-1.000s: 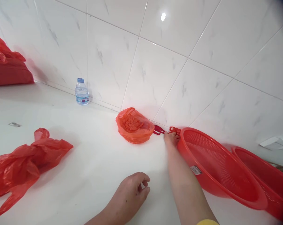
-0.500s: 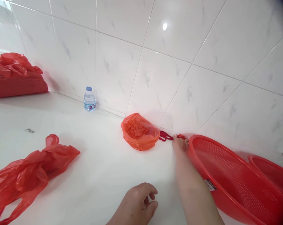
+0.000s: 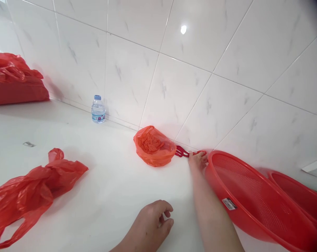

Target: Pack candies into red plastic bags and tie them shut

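Left hand rests low on the white surface, fingers loosely curled, grip empty. Crumpled red bag lies well to its left. Right hand reaches far out to the wall's foot, fingertips on a small red loop; whether the grip has closed on it cannot be told. Loop lies between the orange bag and the red basket, forearm brushing the basket rim. Risk: a pull could drag the orange bag, or the arm could nudge the basket. Water bottle stands farther back.
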A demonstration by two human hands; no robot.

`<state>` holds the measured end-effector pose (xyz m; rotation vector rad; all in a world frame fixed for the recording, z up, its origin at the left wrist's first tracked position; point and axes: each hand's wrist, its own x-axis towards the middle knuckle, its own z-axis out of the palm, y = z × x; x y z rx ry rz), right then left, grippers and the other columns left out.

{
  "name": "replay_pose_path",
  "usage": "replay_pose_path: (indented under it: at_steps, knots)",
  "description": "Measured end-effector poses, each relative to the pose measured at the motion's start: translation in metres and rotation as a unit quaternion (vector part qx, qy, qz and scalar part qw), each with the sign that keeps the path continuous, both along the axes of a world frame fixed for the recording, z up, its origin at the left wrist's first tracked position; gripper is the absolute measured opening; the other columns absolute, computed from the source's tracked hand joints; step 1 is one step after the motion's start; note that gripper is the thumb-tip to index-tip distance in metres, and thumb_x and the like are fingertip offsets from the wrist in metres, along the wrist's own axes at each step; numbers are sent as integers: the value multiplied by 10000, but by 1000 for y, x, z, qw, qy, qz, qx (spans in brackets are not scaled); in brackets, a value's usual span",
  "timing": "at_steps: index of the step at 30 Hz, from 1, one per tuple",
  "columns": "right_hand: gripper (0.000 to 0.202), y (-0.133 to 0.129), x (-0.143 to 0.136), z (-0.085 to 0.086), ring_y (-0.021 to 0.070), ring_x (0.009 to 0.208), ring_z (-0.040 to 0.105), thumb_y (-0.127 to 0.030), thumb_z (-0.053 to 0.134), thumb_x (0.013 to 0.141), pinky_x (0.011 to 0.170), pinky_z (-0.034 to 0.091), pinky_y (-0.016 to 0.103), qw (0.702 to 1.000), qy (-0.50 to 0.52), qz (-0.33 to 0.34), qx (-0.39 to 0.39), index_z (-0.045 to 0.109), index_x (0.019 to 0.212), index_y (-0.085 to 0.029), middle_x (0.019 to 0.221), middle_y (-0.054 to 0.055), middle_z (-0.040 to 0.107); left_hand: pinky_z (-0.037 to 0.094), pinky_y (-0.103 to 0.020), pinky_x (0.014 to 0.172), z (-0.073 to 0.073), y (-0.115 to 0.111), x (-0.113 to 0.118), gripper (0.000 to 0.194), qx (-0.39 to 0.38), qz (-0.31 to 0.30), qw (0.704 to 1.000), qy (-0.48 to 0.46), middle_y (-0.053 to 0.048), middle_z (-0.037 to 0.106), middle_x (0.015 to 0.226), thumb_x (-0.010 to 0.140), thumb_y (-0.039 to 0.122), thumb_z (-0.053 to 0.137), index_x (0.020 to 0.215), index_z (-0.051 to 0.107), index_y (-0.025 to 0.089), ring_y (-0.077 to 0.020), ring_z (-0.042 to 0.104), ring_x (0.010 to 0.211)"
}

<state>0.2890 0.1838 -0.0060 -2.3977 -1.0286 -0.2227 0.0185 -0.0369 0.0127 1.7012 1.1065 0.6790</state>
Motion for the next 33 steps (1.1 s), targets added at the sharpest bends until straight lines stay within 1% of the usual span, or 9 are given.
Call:
replay_pose_path:
  at_steps: [5,8,12,14,16,21,25,30,33]
  knots:
    - [558,-26,-22,3,327,1127,469,-432,267,892,876,410,403,997,-2,41,67,405,1271,-47,1239,246,481,424,-236,626,-3,-4,0,248,17,16,1000,-19,15,650,894,762,213,449,938,620,240,-125,543,699]
    - [520,-44,-47,11,304,1194,415,-403,318,891,952,357,395,989,-31,98,104,407,1281,-70,1274,215,474,419,-239,631,-6,-5,-1,243,29,16,999,-26,14,648,883,755,208,457,928,625,238,-130,543,706]
    - [402,-59,-107,32,292,1300,291,-359,418,874,1030,271,467,927,-122,300,189,504,1211,-157,1378,151,393,404,-242,618,-6,-6,-1,241,40,18,999,-29,9,639,860,773,205,436,925,621,234,-129,525,678]
    - [310,-58,-140,40,259,1273,344,-316,410,879,1029,300,446,882,-112,414,195,567,1112,-184,1321,124,457,399,-242,626,-5,-5,-2,267,51,38,997,-40,16,621,828,789,185,402,966,593,242,-126,513,663]
    - [296,-53,-168,43,222,1219,424,-281,392,880,984,374,390,865,-53,474,157,567,1104,-199,1275,99,499,398,-238,627,-4,-4,-4,297,53,86,993,-60,20,588,797,808,170,366,1042,533,244,-124,505,654]
    - [459,-39,-200,16,254,1011,571,-232,440,813,739,485,372,885,6,454,100,447,1269,-184,1246,137,516,398,-230,626,-4,-1,-8,272,26,150,983,-102,21,542,752,848,189,352,1094,452,241,-135,533,692]
    - [245,-42,-201,-3,213,751,589,-212,439,787,608,467,334,894,7,436,98,577,988,-233,977,75,595,405,-242,644,-7,0,-8,300,40,151,983,-100,19,563,763,834,166,378,1116,445,244,-143,547,713]
    - [176,-60,-196,10,196,827,541,-144,388,749,667,460,315,897,11,406,175,484,881,-210,969,71,536,435,-317,858,-12,5,-11,385,125,211,961,-127,-42,567,1046,783,112,402,1137,477,242,-180,548,964]
    - [155,-81,-192,20,201,894,512,-132,398,711,745,446,320,888,13,403,224,433,836,-215,966,72,515,334,-390,1035,-17,11,-11,488,175,252,940,-146,-85,439,1307,731,69,439,1193,475,224,-217,399,1235]
